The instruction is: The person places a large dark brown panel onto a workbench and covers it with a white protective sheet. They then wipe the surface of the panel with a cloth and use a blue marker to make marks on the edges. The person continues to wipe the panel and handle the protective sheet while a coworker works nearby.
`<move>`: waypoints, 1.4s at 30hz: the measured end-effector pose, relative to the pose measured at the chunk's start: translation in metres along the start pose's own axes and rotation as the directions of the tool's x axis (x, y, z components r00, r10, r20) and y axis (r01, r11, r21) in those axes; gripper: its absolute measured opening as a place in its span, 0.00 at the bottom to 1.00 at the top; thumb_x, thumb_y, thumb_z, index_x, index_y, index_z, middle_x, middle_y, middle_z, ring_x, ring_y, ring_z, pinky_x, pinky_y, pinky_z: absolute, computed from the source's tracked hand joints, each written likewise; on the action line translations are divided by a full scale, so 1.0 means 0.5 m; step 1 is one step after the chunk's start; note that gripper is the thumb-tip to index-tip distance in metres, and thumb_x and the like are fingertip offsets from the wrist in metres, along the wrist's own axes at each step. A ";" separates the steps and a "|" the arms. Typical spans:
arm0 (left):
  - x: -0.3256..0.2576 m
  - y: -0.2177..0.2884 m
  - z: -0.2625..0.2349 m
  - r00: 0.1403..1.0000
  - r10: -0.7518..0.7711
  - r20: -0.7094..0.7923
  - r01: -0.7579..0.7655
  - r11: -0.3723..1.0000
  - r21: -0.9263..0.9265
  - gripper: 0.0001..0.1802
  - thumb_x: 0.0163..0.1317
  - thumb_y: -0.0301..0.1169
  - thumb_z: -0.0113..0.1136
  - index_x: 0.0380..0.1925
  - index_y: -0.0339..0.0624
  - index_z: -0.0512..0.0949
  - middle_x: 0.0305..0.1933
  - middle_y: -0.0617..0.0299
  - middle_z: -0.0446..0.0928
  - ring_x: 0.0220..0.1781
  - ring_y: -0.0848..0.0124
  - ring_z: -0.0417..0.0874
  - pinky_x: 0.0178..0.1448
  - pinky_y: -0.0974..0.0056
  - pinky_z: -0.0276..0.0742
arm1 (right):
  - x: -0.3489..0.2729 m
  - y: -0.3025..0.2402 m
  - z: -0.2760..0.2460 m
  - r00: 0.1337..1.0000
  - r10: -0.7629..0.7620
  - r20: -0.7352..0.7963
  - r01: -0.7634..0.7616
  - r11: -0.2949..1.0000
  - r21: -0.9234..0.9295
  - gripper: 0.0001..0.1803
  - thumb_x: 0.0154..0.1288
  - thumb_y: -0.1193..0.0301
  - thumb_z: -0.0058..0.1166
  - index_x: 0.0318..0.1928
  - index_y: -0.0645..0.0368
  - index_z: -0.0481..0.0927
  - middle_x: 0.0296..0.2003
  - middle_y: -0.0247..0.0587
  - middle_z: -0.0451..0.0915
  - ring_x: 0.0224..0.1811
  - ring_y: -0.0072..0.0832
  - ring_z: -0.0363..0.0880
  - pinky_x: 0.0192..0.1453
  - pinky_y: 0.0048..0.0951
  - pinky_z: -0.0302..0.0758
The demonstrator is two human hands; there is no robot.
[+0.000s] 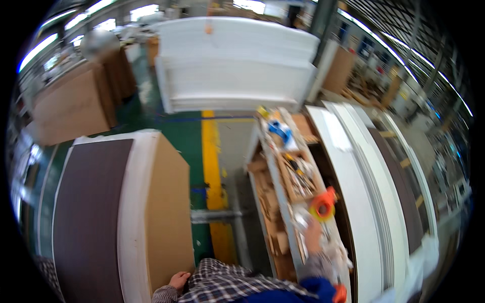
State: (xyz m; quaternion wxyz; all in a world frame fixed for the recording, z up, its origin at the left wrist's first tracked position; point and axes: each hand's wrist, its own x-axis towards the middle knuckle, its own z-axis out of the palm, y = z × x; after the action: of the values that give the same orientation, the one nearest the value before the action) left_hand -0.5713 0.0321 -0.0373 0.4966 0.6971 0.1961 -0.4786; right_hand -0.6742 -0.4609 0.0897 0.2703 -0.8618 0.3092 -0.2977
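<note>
My left hand (pixel 179 281) is low beside the tan cardboard side (pixel 168 212) of a wrapped stack of panels. Its fingers are curled; what they hold, if anything, is hidden. On the right, my right hand (pixel 313 237) reaches over a narrow workbench (pixel 277 174), blurred by motion. Just beyond its fingers are an orange tape dispenser (pixel 327 197) with a yellow roll and a clear, shiny item (pixel 302 218). Whether this hand touches either one I cannot make out. A checked cloth (pixel 222 278) covers my front.
A wooden tray of hand tools (pixel 299 174) and a blue item (pixel 279 131) lie farther along the bench. Long white panels (pixel 348 192) lean at its right. A large white wrapped stack (pixel 237 70) stands ahead. Brown boards (pixel 76 103) stand far left. A yellow line (pixel 212 166) crosses the green floor.
</note>
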 end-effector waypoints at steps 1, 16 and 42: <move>0.042 0.035 -0.004 0.999 0.047 -0.021 -0.039 0.958 0.283 0.28 0.59 0.44 0.56 0.54 0.35 0.71 0.52 0.54 0.75 0.53 0.66 0.74 0.57 0.65 0.67 | -0.004 0.021 -0.032 0.996 0.088 0.022 -0.085 0.989 -0.122 0.14 0.56 0.78 0.48 0.44 0.65 0.75 0.34 0.55 0.76 0.37 0.47 0.76 0.40 0.40 0.73; 0.361 0.623 0.029 0.876 0.207 0.437 -0.414 0.786 0.458 0.29 0.59 0.52 0.51 0.52 0.43 0.73 0.53 0.56 0.73 0.54 0.66 0.73 0.59 0.65 0.64 | 0.518 -0.246 0.393 0.728 -0.195 0.658 0.317 0.946 -0.070 0.18 0.64 0.68 0.43 0.51 0.62 0.73 0.46 0.54 0.76 0.50 0.47 0.74 0.54 0.38 0.70; 0.883 1.199 -0.159 0.902 0.008 -0.431 0.015 0.999 0.050 0.19 0.62 0.49 0.42 0.35 0.53 0.78 0.39 0.58 0.75 0.38 0.67 0.76 0.35 0.54 0.71 | 1.448 -0.470 1.131 0.502 -0.487 0.715 0.356 0.869 0.343 0.15 0.62 0.63 0.48 0.44 0.57 0.79 0.34 0.50 0.80 0.33 0.43 0.80 0.38 0.38 0.75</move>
State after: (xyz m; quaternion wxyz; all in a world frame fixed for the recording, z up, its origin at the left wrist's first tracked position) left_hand 0.1205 -0.2449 -0.1113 0.4217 0.7981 0.2897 -0.3184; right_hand 0.2550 -0.6483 0.1104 0.3604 -0.9286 -0.0837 0.0290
